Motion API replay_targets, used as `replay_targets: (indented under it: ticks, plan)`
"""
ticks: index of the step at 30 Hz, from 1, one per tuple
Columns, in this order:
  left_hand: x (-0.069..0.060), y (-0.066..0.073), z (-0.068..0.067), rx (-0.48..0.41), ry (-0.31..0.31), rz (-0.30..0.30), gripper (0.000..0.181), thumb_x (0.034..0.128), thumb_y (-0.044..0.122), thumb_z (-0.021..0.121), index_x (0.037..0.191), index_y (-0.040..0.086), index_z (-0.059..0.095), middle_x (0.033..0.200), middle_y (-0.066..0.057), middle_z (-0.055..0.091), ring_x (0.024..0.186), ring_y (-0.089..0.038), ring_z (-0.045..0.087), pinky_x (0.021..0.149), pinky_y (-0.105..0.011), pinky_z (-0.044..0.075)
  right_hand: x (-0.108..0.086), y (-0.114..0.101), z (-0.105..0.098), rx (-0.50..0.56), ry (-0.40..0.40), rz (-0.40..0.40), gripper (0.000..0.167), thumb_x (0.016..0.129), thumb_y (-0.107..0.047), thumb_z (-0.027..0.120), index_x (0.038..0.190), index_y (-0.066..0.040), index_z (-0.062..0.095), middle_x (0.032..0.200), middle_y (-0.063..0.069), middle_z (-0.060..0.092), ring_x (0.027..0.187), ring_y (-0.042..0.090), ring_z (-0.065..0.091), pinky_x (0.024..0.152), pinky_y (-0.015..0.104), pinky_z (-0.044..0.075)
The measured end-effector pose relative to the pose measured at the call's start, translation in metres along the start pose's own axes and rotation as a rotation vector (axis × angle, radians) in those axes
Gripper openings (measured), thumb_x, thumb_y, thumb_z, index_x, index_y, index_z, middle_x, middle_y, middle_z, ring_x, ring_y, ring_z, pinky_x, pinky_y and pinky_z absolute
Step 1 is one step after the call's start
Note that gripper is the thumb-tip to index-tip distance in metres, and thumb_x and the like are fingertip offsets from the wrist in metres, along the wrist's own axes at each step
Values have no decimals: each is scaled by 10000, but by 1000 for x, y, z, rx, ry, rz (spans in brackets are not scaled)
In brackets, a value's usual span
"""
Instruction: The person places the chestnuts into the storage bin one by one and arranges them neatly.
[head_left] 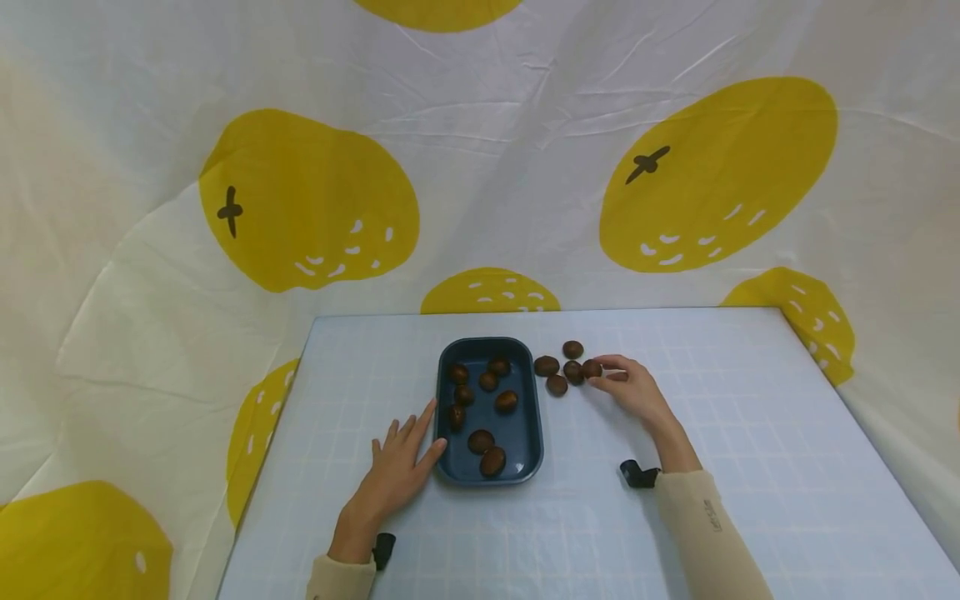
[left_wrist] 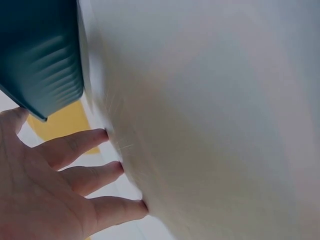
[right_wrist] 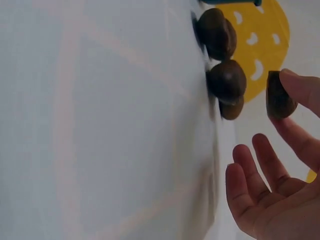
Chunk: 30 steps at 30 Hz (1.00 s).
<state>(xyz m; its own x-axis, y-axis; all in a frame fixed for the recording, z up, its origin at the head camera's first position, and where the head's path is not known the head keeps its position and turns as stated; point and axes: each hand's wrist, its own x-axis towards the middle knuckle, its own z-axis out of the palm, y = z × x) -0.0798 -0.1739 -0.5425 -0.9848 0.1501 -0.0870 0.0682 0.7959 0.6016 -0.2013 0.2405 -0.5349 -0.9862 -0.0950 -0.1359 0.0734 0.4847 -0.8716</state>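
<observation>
Right hand [head_left: 637, 393] pinches a chestnut [head_left: 592, 369] | loose chestnuts [head_left: 557, 385] just left of it | left hand [head_left: 400, 468] spread wide, touching tray [head_left: 519, 443]

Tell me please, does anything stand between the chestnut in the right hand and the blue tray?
Yes: four loose chestnuts lie on the table between the right hand and the tray. The held chestnut looks lifted, so it could probably pass above them.

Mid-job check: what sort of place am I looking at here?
Probably a makeshift tabletop work area, perhaps indoors; nothing beyond it shows. A wrinkled sheet printed with yellow fruit shapes rises behind a pale, grid-patterned table, where a dark blue tray holds brown, chestnut-like pieces.
</observation>
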Motion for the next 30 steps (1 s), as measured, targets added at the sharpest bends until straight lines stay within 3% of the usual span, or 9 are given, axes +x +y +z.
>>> replay_targets:
  ticks: [14, 18, 30]
  plan:
    - [1, -2, 1, -2, 2, 5, 664, 994, 679, 363, 1579, 490, 112, 1568, -212, 335, 1448, -517, 150, 1039, -794, 24, -9, -29, 13, 39, -29, -137, 486, 909, -332, 764, 1319, -113, 622, 1347, 129, 567, 1182, 389, 537, 906, 534, 490]
    - [1, -1, -1, -5, 0, 15, 663, 998, 671, 367, 1580, 488, 107, 1565, -215, 339, 1447, -519, 151, 1044, -790, 29, -14, -43, 16, 58, -44, -171, 469, 915, -256, 765, 1323, -77, 619, 1355, 152, 561, 1162, 395, 549, 881, 491, 499]
    - [1, -2, 2, -1, 8, 10, 670, 996, 675, 368, 1585, 476, 120, 1566, -213, 341, 1448, -517, 154, 1043, -791, 31, -9, -61, 31, 68, -78, -233, 401, 924, -248, 755, 1287, -109, 654, 1269, 124, 607, 1109, 369, 581, 829, 413, 512]
